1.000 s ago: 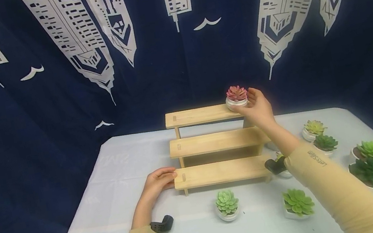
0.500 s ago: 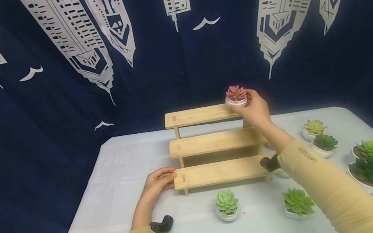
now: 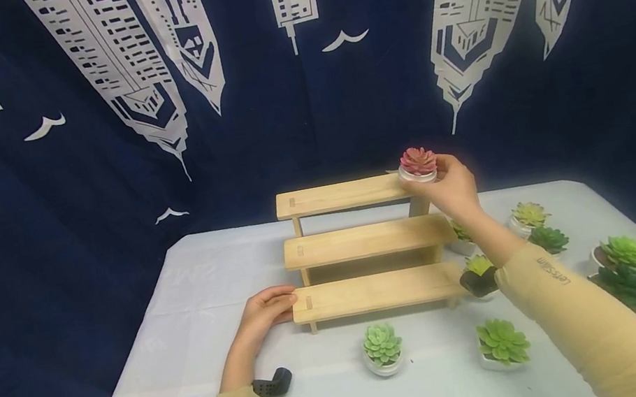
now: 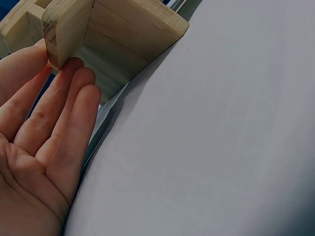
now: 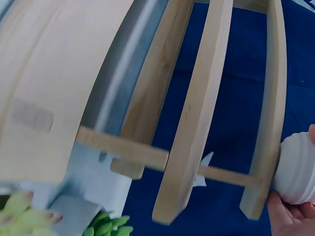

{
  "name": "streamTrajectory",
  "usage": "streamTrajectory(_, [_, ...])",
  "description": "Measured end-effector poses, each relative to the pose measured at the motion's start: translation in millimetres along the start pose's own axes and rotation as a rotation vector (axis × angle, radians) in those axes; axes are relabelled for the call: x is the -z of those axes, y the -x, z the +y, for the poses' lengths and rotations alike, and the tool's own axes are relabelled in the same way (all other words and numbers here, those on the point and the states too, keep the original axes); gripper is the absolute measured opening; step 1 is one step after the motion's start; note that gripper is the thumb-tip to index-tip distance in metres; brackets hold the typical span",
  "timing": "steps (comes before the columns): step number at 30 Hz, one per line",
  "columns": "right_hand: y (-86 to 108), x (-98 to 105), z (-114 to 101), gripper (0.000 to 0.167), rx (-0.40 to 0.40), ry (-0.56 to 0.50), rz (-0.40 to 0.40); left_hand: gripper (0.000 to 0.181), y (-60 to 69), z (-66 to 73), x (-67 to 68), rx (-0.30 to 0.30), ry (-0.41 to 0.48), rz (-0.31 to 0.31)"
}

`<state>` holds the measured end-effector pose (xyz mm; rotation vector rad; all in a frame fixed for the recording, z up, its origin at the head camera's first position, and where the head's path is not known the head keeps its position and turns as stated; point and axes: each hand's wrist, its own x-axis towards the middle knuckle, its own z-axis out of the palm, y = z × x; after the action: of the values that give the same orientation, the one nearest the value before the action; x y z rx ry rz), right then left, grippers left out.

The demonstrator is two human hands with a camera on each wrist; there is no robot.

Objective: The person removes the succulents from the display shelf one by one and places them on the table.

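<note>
A three-step wooden plant stand [image 3: 358, 242] is in the middle of the table in the head view. At the right end of its top step, my right hand [image 3: 450, 188] grips a pink succulent in a white pot [image 3: 418, 170]. The right wrist view has the white pot [image 5: 295, 167] against the top board, with only part of my right hand [image 5: 288, 219] showing. My left hand [image 3: 264, 313] holds the left end of the bottom step. Seen from the left wrist, thumb and fingers of my left hand [image 4: 47, 132] pinch that board end [image 4: 64, 32].
A green succulent [image 3: 382, 347] stands in front of the stand, with another green succulent [image 3: 502, 343] to its right. Several more potted succulents are at the right, including a dark green one [image 3: 627, 287] and a yellow-green one [image 3: 529, 215]. A dark blue printed curtain [image 3: 280, 127] hangs behind.
My right hand has shifted the pink succulent rightward along the top step, to its end. The left hand stays on the bottom step. The head view has turned slightly.
</note>
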<state>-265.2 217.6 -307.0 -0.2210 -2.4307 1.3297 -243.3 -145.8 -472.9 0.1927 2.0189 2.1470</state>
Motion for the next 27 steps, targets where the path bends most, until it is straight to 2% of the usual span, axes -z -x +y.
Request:
streamTrajectory(8, [13.4, 27.3, 11.6, 0.091, -0.029, 0.073, -0.033, 0.038, 1.2, 0.3, 0.1, -0.004, -0.010, -0.010])
streamTrajectory(15, [29.6, 53.6, 22.4, 0.089, -0.036, 0.061, -0.040, 0.038, 1.5, 1.9, -0.6, -0.010, -0.010, -0.006])
streamTrajectory(21, [40.4, 74.1, 37.4, 0.092, -0.038, 0.106, -0.041, 0.038, 0.7, 0.9, 0.0, -0.001, -0.005, 0.002])
streamTrajectory(27, [52.8, 95.3, 47.9, 0.098, -0.088, 0.139, -0.055, 0.039, 0.5, 1.3, 0.3, 0.003, -0.004, 0.002])
